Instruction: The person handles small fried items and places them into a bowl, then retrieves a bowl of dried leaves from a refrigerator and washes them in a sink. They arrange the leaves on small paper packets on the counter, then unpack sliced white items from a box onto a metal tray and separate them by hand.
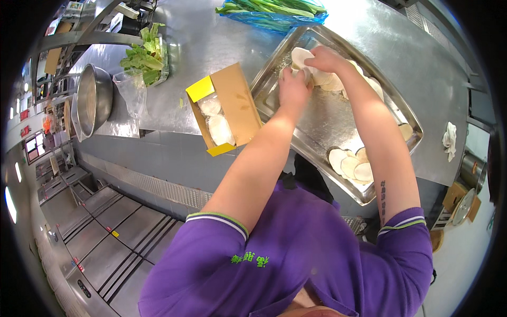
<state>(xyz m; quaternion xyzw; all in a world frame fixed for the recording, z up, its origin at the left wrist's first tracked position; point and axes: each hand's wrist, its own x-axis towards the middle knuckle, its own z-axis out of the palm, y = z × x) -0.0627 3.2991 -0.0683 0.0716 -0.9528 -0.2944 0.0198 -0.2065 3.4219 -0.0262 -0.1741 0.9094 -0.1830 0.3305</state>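
A large rectangular metal tray (323, 115) lies on the steel table before me, with pale flecks on its bottom. In its far part my right hand (326, 60) grips a thin white round (302, 56) by its edge. Close beside it, my left hand (294, 88) has its fingers curled over more white rounds, mostly hidden under them. Overlapping rounds (332, 83) spread to the right beneath my right arm. Another overlapping group (350, 164) lies in the near corner, some with dark edges. Whether they are dough wrappers or vegetable slices I cannot tell.
An opened cardboard box (237, 105) with plastic-wrapped white rounds (220, 128) sits left of the tray, at the table's front edge. Farther left are leafy greens (144, 59), a clear plastic bag (132, 91) and a metal bowl (95, 101). Long green leaves (273, 10) lie in blue plastic behind; a white cloth (449, 140) lies right.
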